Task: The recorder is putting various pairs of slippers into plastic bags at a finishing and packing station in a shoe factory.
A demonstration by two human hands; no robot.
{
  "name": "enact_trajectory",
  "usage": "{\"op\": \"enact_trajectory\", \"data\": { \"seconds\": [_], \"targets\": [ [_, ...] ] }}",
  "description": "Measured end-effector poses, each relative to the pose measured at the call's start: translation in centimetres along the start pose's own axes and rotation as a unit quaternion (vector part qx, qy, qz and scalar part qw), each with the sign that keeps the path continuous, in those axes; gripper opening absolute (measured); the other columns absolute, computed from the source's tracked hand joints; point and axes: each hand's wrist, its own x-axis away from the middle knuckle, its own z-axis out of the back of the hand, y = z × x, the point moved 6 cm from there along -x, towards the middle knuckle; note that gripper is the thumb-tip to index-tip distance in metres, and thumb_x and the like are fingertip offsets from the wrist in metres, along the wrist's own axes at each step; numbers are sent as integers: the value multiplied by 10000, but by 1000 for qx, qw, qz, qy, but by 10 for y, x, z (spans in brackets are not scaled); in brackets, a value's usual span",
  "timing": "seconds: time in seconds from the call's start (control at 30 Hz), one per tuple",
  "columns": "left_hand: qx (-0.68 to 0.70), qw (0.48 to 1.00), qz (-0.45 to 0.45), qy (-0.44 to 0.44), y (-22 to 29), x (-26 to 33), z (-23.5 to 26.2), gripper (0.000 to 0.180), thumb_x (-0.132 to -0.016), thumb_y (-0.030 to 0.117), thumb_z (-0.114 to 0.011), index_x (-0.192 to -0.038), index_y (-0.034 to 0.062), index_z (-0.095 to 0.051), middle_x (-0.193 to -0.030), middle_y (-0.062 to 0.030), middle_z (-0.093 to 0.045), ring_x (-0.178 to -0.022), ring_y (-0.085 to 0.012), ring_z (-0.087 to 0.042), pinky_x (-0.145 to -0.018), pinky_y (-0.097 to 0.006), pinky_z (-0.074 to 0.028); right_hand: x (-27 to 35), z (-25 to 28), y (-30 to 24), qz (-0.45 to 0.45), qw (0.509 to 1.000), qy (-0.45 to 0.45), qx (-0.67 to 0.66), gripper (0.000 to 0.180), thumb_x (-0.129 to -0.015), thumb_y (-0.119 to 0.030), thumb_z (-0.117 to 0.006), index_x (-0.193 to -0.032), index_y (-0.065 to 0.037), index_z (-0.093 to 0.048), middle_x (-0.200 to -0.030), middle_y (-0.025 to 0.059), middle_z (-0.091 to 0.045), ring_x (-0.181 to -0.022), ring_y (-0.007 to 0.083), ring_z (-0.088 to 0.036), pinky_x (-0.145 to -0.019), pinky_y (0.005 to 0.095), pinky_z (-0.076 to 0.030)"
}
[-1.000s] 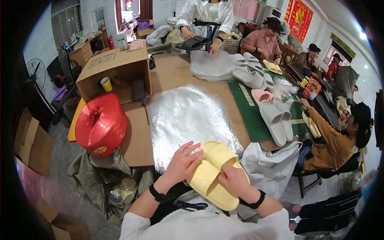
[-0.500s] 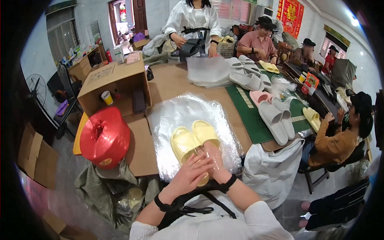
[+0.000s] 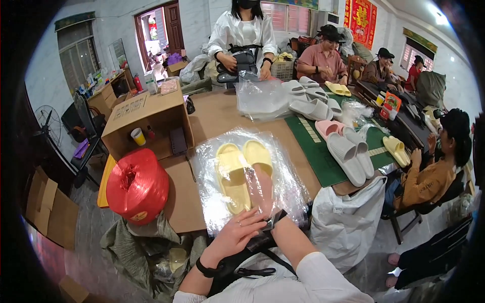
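A pair of yellow slippers point(image 3: 233, 188) lies side by side inside a clear plastic bag point(image 3: 290, 184), toes pointing away from me. My right hand point(image 3: 260, 188) reaches into the bag, its fingers tucked under the strap of the right slipper and partly hidden there. At the near mouth of the bag, beside my right wrist, my left hand point(image 3: 240, 233) has its fingers closed over the film's edge. More clear bags seem to lie beneath this one; glare makes the layers hard to tell apart.
Left of the bag stand a red twine roll point(image 3: 136, 187) and an open cardboard box point(image 3: 146, 118). Grey slippers point(image 3: 346, 151) rest on a green cutting mat point(image 3: 323, 164) to the right. A stack of bags point(image 3: 262, 96) lies farther back, before a standing person.
The slippers have gone deeper into the bag, away from me, with my right hand following inside. My left hand has drawn back to the bag's mouth by my right wrist.
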Motion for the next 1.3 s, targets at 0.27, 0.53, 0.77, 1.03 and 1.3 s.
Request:
{"op": "enact_trajectory", "data": {
  "seconds": [0.27, 0.53, 0.77, 1.03, 1.3],
  "targets": [
    [-187, 973, 99, 91, -32, 25, 24, 591, -788, 104, -731, -1359, 121, -579, -1514, -233, -382, -1383, -476, -357, -1108, -493, -372, 26, -11, 18, 66, 993, 14, 98, 465, -882, -189, -661, -1275, 8, -508, -1127, 251, -590, -1066, 410, -571, -850, 508, -471],
    [-49, 921, 333, 194, -61, 84, 30, 606, -839, 53, -662, -1422, 86, -501, -1090, -144, -601, -708, -196, -608, -639, -313, -511, 128, 104, 26, 120, 972, -203, 18, 388, -822, -92, -739, -1197, -60, -645, -1000, 139, -649, -916, 308, -632, -765, 393, -522],
    [34, 925, 323, 196, -72, 103, 37, 566, -827, 1, -653, -1379, 70, -553, -1049, -111, -617, -855, -155, -614, -708, -281, -510, 116, 172, 65, 97, 986, -133, 27, 338, -818, -8, -684, -1147, -84, -673, -1115, 123, -672, -827, 262, -681, -674, 332, -548],
    [-231, 957, 123, 125, -46, 90, 44, 523, -738, -73, -621, -1227, 113, -657, -1383, -112, -574, -1349, -385, -449, -1050, -437, -443, 105, 143, 63, 239, 924, -292, 59, 381, -776, 2, -675, -1136, -124, -675, -1395, 49, -587, -982, 263, -684, -772, 325, -560],
    [-182, 975, 86, 90, -61, 93, 34, 201, -781, 20, -723, -949, 128, -743, -1179, -28, -718, -1281, -326, -552, -994, -424, -466, 101, 152, 83, 161, 960, -225, -53, 148, -822, -23, -677, -958, -79, -698, -1190, 91, -702, -955, 247, -693, -763, 323, -555]
  ]
}}
